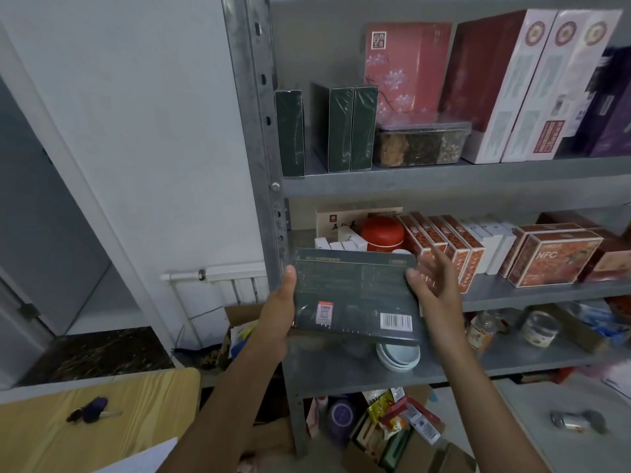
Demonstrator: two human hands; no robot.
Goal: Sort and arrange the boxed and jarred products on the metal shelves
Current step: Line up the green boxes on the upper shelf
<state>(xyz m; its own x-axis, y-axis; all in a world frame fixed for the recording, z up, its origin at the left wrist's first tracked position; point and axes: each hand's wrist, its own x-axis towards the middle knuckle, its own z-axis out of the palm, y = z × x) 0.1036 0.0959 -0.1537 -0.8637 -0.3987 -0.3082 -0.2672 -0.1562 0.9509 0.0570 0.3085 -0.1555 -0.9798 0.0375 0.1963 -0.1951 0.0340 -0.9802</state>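
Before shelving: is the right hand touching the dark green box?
Touching. The head view shows the thumb of the right hand lying on the front of the dark green box at its right edge, fingers spread behind.

on the top shelf (444, 180) a bare gap lies between the lone green box (289, 133) and the pair of green boxes (341, 131); the clear tub (420, 145) and tall boxes (512, 97) fill the rest. the middle shelf (512, 291) is packed from red tin (382, 233) to orange cartons (553, 257). the lower shelf (324, 363) lies bare left of the stacked bowls (397, 356); jars (541, 327) crowd its right.
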